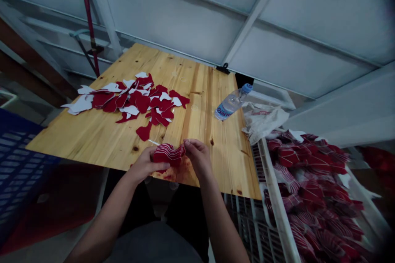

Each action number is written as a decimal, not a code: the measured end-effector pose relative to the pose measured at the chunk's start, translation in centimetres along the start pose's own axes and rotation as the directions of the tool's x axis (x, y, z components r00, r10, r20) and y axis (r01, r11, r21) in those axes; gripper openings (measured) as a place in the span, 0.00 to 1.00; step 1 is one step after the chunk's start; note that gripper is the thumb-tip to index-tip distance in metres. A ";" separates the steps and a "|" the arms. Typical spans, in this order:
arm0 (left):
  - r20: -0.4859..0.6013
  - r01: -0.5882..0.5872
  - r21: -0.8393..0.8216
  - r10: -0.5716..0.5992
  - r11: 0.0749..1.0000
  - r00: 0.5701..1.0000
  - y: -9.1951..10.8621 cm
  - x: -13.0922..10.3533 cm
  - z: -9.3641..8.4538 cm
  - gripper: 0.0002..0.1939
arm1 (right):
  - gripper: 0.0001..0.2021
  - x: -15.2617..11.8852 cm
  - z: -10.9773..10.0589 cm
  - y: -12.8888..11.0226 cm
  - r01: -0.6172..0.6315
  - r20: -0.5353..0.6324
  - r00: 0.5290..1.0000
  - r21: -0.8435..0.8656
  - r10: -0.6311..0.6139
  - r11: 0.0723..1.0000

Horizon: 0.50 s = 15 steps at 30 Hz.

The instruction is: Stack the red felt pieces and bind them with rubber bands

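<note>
A small red fabric piece with white stripes (168, 153) is held between both hands above the table's near edge. My left hand (146, 163) is closed around its left end, thumb lying along the lower side. At the other end, my right hand (197, 154) pinches the tip of the piece between thumb and fingertips. Just beyond my hands, a thin white stick-like item (153, 142) lies on the wood, close to a single red cutout (143, 132). Farther left spreads a loose heap of red and white cutouts (132, 98).
The wooden table (203, 90) carries a water bottle (230, 104) at its right. A white plastic bag (263, 121) hangs beside a crate (277, 209) full of red striped pieces (317, 197). A blue basket (21, 181) stands left; a black clip (223, 68) grips the far edge.
</note>
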<state>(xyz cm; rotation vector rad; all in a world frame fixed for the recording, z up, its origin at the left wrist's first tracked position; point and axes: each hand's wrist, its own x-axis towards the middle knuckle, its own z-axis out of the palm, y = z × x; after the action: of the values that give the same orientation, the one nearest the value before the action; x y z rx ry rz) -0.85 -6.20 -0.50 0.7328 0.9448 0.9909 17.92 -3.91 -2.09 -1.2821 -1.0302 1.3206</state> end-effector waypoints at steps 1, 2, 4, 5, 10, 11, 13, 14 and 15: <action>-0.057 -0.031 -0.033 0.029 0.999 0.998 0.1 0.3 0.3 0.24 | 0.13 1.6 -0.5 -0.6 0.031 -0.004 0.999 -0.243 -0.033 0.970; -0.112 -0.063 -0.069 0.055 0.996 0.992 0.4 0.5 0.4 0.25 | 0.13 3.4 -1.1 -1.5 0.059 -0.002 0.998 -0.456 -0.067 0.888; -0.212 -0.124 -0.109 0.098 0.986 0.972 1.2 0.9 0.4 0.26 | 0.12 7.5 -2.2 -3.6 0.094 0.000 0.991 -0.715 -0.135 0.693; -0.246 -0.138 -0.098 0.110 0.986 0.963 1.7 1.1 0.1 0.26 | 0.11 9.5 -2.6 -4.8 0.103 -0.001 0.987 -0.774 -0.163 0.625; -0.360 -0.155 -0.006 0.143 0.988 0.922 4.0 1.2 -2.3 0.27 | 0.07 18.3 -3.3 -8.8 0.074 0.006 0.979 -0.941 -0.204 0.330; -0.385 -0.156 -0.003 0.143 0.988 0.912 4.3 1.2 -2.9 0.27 | 0.08 19.8 -3.2 -9.1 0.063 0.007 0.981 -0.956 -0.196 0.285; -0.426 -0.149 0.007 0.138 0.989 0.894 4.7 1.2 -4.0 0.28 | 0.08 22.7 -2.7 -9.5 0.050 0.012 0.985 -0.975 -0.172 0.218; -0.442 -0.147 0.012 0.138 0.989 0.886 4.8 1.3 -4.4 0.28 | 0.08 24.2 -2.3 -9.5 0.049 0.019 0.988 -0.980 -0.154 0.193; -0.440 -0.142 0.017 0.135 0.990 0.888 4.9 1.4 -4.8 0.28 | 0.09 25.7 -1.8 -9.6 0.056 0.033 0.991 -0.983 -0.133 0.175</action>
<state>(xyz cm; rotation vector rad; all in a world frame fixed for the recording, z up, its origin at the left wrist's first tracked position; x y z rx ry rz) -6.59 -2.58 1.21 0.5758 1.2881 1.3240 21.70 22.80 3.21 -2.1172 -2.0598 0.2954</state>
